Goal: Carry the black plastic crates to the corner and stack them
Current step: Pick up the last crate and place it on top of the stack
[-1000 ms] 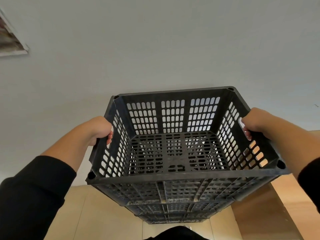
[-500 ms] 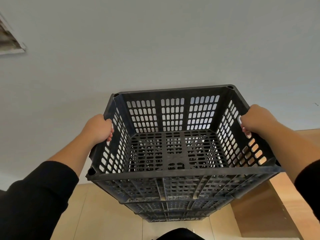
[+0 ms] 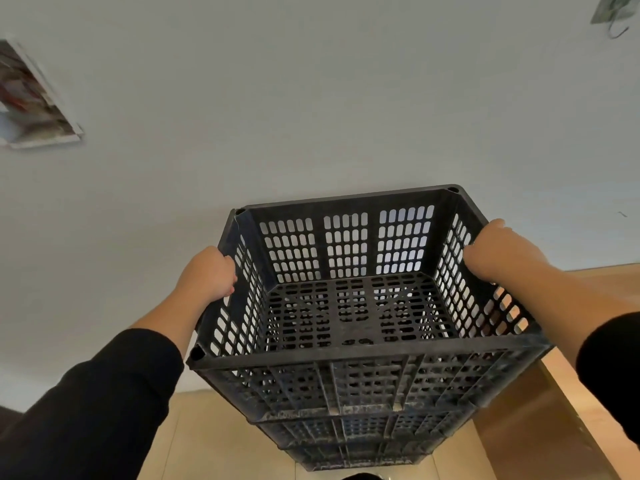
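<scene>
- I am holding the top crate [image 3: 349, 306] at lower centre of the frame, directly above the stack [image 3: 349, 441] of black crates showing beneath it.
- My left hand [image 3: 207, 271] is curled shut around the left rim of the top crate, at centre left of the frame.
- My right hand [image 3: 498, 254] is gripping the right rim, at centre right, knuckles toward the camera.
- Both hands are sitting on opposite side walls, roughly level; neither one is nearer to the job than the other.
- The crate's open mouth is facing up toward me; its near wall is running across the frame from left to right.
- The relation governing the seating move, as I am judging it: the stack is lying straight below the held crate, so the travel needed is downward, with the four corners kept in register.
- I am unable to tell whether the top crate is already resting on the one below or hanging just clear of it; the near wall is covering that joint.
- The foot of the stack is being cut off by the bottom edge of the frame, so I am not counting the crates.
- My fingertips are hidden behind the crate walls.
- The wall [image 3: 311, 98] is filling the upper frame; the floor [image 3: 207, 438] is showing at lower left; a wooden surface [image 3: 554, 427] is sitting at lower right, its nature unclear.
- A blurred picture [image 3: 31, 98] is hanging at upper left.
</scene>
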